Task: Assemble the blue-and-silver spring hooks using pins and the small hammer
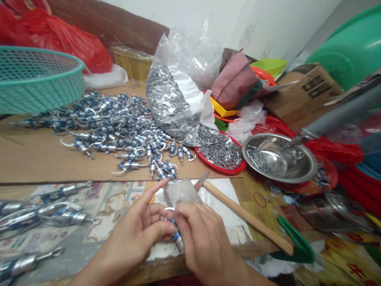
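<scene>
Low over the front edge of the table, both hands hold one small blue-and-silver metal fitting [177,239] with a curved light lever. My left hand [143,224] pinches it between thumb and bent fingers, its index finger stretched out. Curled over the fitting from the other side is my right hand [204,234], its fingertips partly hidden. Just beyond the hands lies a grey block [183,192] on white paper. A hammer [247,218] with a wooden handle rests right of the block. Similar fittings form a big pile [110,123] on cardboard, and several more lie at the left.
A clear bag of small metal parts [169,99] spills toward a red plate [236,170] holding more of them. Right of that stands a steel bowl [309,169], with a grey bar [339,113] slanting over it. A turquoise basket [38,83] sits back left.
</scene>
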`<state>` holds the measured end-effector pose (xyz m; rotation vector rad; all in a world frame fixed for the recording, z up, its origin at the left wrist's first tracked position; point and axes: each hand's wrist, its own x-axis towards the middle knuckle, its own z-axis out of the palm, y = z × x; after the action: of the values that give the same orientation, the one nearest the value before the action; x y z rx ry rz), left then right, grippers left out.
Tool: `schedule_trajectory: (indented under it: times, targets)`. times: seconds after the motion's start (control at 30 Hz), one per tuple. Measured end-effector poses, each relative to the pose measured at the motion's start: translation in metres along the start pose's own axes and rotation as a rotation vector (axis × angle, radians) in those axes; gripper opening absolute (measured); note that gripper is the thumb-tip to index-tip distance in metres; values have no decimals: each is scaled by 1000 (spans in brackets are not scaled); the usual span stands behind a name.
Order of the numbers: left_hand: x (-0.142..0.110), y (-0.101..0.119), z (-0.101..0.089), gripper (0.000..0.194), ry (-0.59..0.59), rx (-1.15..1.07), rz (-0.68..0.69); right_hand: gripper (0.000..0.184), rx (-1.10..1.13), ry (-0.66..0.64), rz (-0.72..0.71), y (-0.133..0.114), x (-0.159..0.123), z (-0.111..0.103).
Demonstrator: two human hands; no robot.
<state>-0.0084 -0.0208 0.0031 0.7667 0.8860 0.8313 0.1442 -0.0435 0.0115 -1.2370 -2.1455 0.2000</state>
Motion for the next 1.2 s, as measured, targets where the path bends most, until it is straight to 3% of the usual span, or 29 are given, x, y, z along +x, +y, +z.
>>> schedule_trajectory:
  times: [0.3,0.43,0.5,0.6,0.7,0.77,0.87,1.03,1.2]
  targets:
    - [2,2,2,85,-3,8,17,17,8,-188,25,-2,8,-6]
    - [-1,2,1,86,18,6,4,14,115,-2,107,24,3,-23]
    - [-3,3,1,87,46,27,-2,16,-11,79,193,51,-4,-34]
    - [-5,5,2,87,60,42,-15,25,-278,-116,267,88,-19,-45]
    - [-5,6,3,85,56,37,-17,21,-323,-286,325,102,-30,-49]
    - [-4,7,3,87,53,38,-16,16,-267,-230,319,94,-34,-54]
    - [-3,6,3,89,49,48,-13,19,-160,-95,173,68,-36,-69]
    - [-3,5,3,88,37,27,4,52,-112,-198,-68,29,-32,-95]
    - [-3,7,6,91,59,21,-3,57,-198,-320,-153,28,-28,-87]
